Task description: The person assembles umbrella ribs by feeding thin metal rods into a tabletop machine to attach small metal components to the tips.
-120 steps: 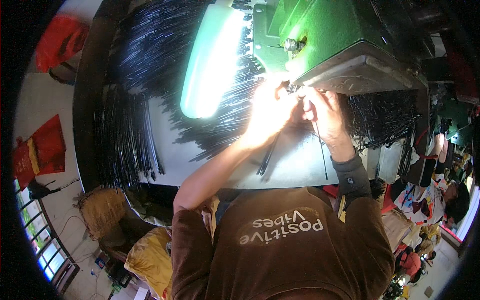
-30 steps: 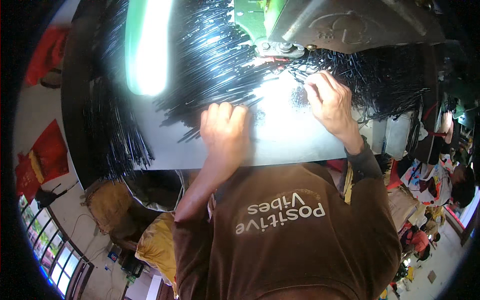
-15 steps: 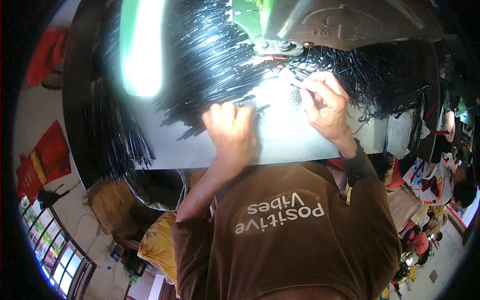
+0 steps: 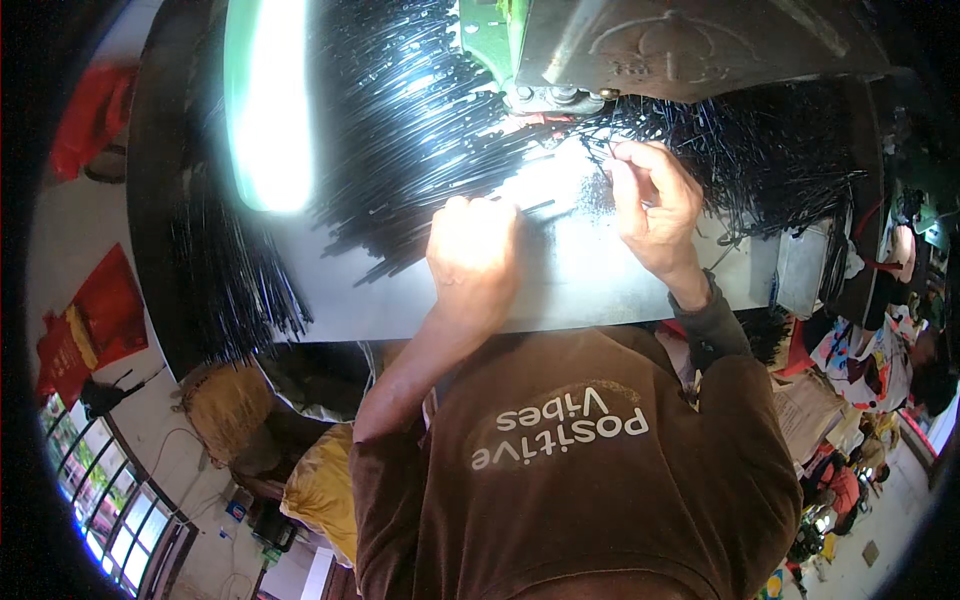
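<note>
A wide heap of thin black wires (image 4: 400, 150) lies fanned over the pale metal worktop. My left hand (image 4: 475, 250) is closed at the heap's near edge, knuckles up, and a wire end pokes out past its thumb side. What lies inside its fingers is mostly hidden. To the right, my right hand (image 4: 658, 210) pinches a thin black wire between thumb and fingertips, just below the machine's metal working head (image 4: 550, 98). Glare whitens the worktop (image 4: 400, 305) between the hands.
A brown metal guard (image 4: 690, 50) and a green machine part (image 4: 487, 40) overhang the far side. At the left glows a lamp tube (image 4: 270, 110). More wires (image 4: 770, 160) pile up at right, near a metal box (image 4: 800, 265). A yellow sack (image 4: 325, 490) stands below the worktop.
My left hand has shifted a little right and away from me. My right fingertips have moved slightly right and farther from me, closer to the machine head.
</note>
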Tool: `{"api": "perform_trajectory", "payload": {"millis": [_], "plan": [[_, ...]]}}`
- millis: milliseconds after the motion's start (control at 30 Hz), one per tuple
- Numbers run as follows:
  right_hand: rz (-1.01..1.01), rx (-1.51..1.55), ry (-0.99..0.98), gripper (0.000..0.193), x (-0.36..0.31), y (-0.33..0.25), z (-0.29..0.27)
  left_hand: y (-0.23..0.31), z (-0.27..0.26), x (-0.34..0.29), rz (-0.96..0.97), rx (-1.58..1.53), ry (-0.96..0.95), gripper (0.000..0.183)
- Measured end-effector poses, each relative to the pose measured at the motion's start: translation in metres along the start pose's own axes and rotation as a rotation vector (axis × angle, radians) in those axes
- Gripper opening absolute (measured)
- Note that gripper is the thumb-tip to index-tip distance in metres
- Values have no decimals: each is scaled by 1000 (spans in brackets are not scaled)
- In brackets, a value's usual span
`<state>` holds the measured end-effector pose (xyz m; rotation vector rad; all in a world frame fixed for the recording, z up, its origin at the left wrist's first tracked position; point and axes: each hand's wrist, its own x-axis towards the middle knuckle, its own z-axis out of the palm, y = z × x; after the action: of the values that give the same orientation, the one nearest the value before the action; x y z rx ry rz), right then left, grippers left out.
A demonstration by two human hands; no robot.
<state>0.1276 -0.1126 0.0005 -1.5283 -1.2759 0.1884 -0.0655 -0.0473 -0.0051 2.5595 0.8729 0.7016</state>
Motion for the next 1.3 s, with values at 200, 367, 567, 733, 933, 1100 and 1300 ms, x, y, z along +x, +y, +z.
{"api": "perform_trajectory", "payload": {"millis": [200, 367, 567, 733, 933, 1100, 1300], "plan": [[-37, -8, -18, 15, 8, -6, -6, 6, -1, 6, 62, -123, 88, 24], [-75, 103, 31, 17, 7, -4, -7, 6, 1, 4, 81, -100, 40, 28], [79, 414, 96, 13, 3, 3, -12, 8, -14, 10, 33, -32, 142, 31], [75, 472, 118, 16, 3, 0, -12, 6, -15, -8, 6, -33, 98, 27], [275, 423, 73, 18, -5, -15, -13, 22, 10, -10, 30, -5, -80, 21], [386, 270, -34, 12, -13, -19, -14, 23, 8, -10, 44, -25, -57, 20], [388, 261, -225, 13, -6, -29, 10, 4, -12, 45, -148, -374, 70, 17]]}}
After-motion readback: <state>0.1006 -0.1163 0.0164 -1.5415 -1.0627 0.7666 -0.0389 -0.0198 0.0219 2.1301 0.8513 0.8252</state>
